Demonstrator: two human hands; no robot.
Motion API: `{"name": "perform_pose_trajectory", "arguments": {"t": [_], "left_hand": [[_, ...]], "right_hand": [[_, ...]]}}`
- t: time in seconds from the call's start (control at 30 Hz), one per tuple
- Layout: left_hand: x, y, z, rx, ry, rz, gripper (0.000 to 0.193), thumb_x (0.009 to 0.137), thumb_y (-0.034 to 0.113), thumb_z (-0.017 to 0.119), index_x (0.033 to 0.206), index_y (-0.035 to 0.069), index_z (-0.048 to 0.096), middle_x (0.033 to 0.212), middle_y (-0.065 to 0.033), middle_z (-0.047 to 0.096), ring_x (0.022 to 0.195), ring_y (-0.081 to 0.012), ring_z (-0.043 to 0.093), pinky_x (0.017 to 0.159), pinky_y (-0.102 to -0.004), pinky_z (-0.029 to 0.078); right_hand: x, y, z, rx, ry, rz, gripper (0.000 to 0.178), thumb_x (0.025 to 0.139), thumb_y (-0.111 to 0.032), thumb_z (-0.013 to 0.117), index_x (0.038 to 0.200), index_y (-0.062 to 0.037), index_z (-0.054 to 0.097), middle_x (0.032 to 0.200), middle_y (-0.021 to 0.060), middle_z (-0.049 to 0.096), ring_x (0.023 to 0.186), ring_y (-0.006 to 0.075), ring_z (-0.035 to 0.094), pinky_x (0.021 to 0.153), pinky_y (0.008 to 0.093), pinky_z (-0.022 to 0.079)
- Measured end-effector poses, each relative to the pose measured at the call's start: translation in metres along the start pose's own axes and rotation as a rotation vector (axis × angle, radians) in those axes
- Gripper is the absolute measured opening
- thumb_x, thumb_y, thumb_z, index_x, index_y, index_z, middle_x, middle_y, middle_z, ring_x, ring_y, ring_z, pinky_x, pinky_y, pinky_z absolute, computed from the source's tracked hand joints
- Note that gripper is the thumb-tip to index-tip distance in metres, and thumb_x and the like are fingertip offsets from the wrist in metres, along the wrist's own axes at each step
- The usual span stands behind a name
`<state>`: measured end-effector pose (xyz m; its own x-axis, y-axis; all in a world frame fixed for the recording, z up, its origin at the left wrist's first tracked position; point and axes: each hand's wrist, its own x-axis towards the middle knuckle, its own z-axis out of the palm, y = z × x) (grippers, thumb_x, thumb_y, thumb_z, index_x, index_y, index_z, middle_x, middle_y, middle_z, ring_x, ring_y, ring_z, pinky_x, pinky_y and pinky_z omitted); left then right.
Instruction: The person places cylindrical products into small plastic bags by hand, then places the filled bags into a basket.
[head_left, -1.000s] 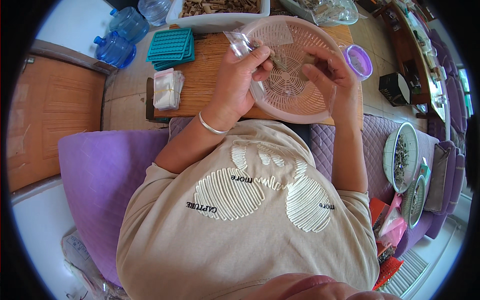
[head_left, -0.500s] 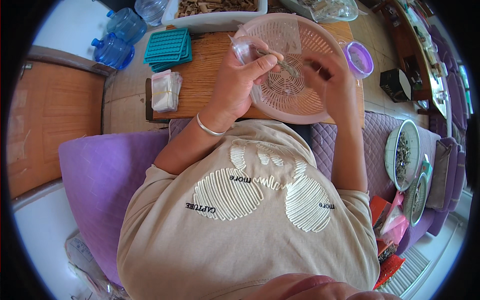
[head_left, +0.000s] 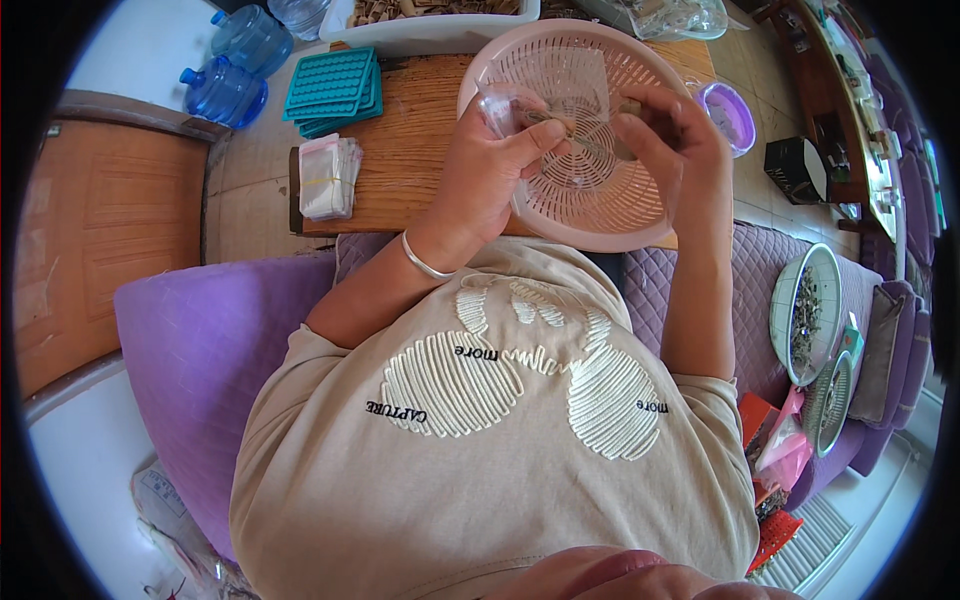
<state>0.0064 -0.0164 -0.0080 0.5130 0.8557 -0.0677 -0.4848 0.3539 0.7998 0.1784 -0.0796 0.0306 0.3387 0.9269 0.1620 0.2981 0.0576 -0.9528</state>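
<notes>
A pink slotted plastic basket (head_left: pixel 600 205) rests on the front edge of a low wooden table (head_left: pixel 410 150). My left hand (head_left: pixel 495 170) holds a small clear plastic bag (head_left: pixel 505 105) over the basket. My right hand (head_left: pixel 670 135) pinches a thin stick-like piece (head_left: pixel 575 140) whose other end lies at the mouth of the bag. A silver bangle (head_left: pixel 425 262) circles my left wrist.
A stack of clear bags (head_left: pixel 328 175) and teal moulded trays (head_left: pixel 333 88) lie on the table's left. A small purple bowl (head_left: pixel 728 112), a white tub (head_left: pixel 430 25), blue water jugs (head_left: pixel 235 65) and a plate of small dark pieces (head_left: pixel 805 315) on the purple cushion surround me.
Both hands have drawn closer together above the basket. The right hand now brings the thin piece to the bag in the left hand.
</notes>
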Motion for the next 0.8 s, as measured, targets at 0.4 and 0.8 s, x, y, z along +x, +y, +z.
{"name": "perform_pose_trajectory", "arguments": {"t": [0.4, 0.8], "left_hand": [[0.000, -0.002, -0.003, -0.092, -0.004, 0.029, 0.021, 0.087, 0.000, 0.065, 0.102, 0.007, 0.053, 0.095, -0.0130, 0.069, 0.076, -0.0132, 0.063, 0.056, -0.0203, 0.042], [0.000, -0.011, -0.003, 0.209, 0.086, 0.220, 0.025, 0.087, 0.012, 0.071, 0.104, 0.003, 0.055, 0.085, -0.0061, 0.067, 0.081, -0.0140, 0.066, 0.067, -0.0243, 0.051]], "right_hand": [[-0.016, 0.026, 0.013, 0.225, -0.013, 0.058, 0.027, 0.081, 0.003, 0.071, 0.107, 0.0001, 0.063, 0.091, 0.0016, 0.064, 0.074, 0.0065, 0.057, 0.066, 0.0220, 0.050], [-0.025, 0.033, 0.019, 0.764, 0.030, 0.173, 0.028, 0.082, 0.009, 0.067, 0.105, 0.0004, 0.054, 0.098, 0.0083, 0.061, 0.088, 0.0147, 0.062, 0.080, 0.0267, 0.052]]}}
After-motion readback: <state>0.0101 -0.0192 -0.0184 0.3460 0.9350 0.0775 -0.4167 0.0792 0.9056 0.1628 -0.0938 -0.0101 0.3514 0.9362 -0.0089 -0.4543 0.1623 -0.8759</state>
